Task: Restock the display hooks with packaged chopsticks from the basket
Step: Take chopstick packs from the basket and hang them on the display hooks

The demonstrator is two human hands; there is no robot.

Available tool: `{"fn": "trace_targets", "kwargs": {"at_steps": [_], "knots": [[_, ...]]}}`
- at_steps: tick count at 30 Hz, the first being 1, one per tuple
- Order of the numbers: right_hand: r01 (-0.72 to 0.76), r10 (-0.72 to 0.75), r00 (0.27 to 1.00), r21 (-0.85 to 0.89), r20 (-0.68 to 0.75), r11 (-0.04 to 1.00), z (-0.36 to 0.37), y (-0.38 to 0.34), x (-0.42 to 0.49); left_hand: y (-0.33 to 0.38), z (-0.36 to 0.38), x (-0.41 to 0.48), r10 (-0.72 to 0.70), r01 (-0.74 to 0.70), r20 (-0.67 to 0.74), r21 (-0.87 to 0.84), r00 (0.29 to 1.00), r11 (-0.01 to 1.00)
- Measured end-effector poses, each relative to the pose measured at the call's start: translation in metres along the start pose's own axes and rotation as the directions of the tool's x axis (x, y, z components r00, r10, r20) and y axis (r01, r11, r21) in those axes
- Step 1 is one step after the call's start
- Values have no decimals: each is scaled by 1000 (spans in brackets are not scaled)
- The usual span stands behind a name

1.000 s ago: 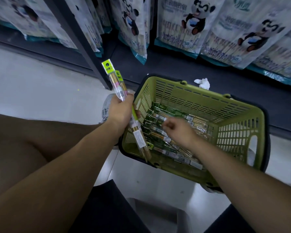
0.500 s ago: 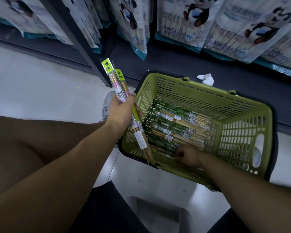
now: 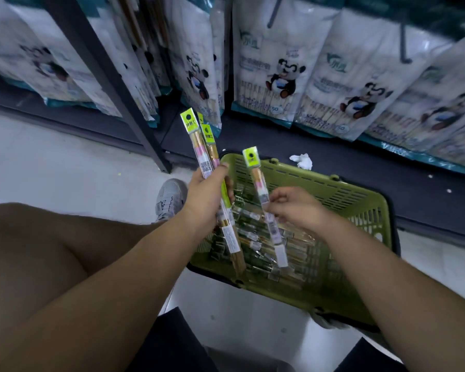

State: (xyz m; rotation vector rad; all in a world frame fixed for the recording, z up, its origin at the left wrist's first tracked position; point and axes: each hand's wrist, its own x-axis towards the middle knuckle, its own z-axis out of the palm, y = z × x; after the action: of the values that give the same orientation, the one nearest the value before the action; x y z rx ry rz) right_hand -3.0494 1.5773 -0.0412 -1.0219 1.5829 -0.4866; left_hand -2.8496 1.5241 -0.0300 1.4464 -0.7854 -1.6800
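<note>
The left hand [image 3: 207,196] clutches a bundle of chopstick packets [image 3: 198,142] over the basket [image 3: 341,194] rim, while the right hand [image 3: 297,208] pinches a single packet [image 3: 258,181] above it, best added with hang-holes lined up.

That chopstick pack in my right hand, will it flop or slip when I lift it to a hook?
Probably stiff: the pack runs straight though the right hand pinches it only near its middle. Likely light, since a pinch alone carries it. Its plastic wrapper could slip, so a firmer grip may help.
</note>
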Motion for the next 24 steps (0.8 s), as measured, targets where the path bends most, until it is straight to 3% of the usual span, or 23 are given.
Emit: {"fn": "trace_targets", "kwargs": {"at_steps": [4, 9, 13, 15, 20, 24], "knots": [[145, -132, 987, 148, -94, 978, -23, -61, -31, 36, 23, -18, 98, -105, 128, 43, 987, 994], [391, -382, 898, -3, -218, 920, -46, -135, -74, 104, 59, -40, 317, -358, 290, 101, 903, 928], [470, -455, 827, -39, -329, 882, -66, -183, -99, 166, 73, -50, 448, -493, 365, 37, 816, 869], [519, -508, 766, -88, -394, 850, -78, -206, -108, 193, 77, -54, 501, -553, 395, 22, 770, 833], [666, -675, 521, -246, -522, 704, -110, -272, -130, 241, 88, -61, 575, -646, 489, -30, 656, 763], [634, -698, 540, -319, -470, 705, -124, -315, -134, 268, 98, -61, 568, -667, 551, -28, 611, 745]]}}
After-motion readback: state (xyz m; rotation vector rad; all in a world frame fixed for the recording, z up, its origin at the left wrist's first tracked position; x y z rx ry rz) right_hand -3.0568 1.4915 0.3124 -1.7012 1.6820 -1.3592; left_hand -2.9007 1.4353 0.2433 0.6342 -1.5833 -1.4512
